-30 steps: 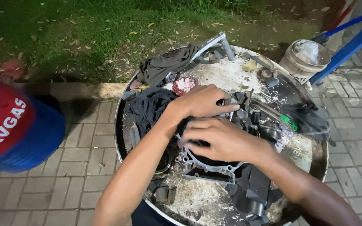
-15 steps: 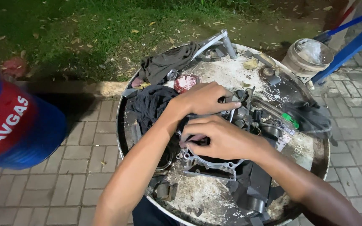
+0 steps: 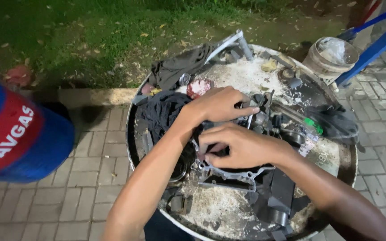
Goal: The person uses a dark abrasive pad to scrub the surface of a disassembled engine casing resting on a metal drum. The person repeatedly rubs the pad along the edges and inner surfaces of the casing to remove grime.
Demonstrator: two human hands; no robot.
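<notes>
While two hands, left hand and right hand, grip one engine casing

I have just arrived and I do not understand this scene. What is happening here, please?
A person works outdoors over a round metal drum top covered with greasy engine parts. Both hands are on a metal engine cover near the middle: the left hand grips its upper side, and the right hand presses on it from the front. Dark rags lie to the left, and a dirty plastic bucket stands on the ground beyond. A blue and red drum is at the far left.
</notes>
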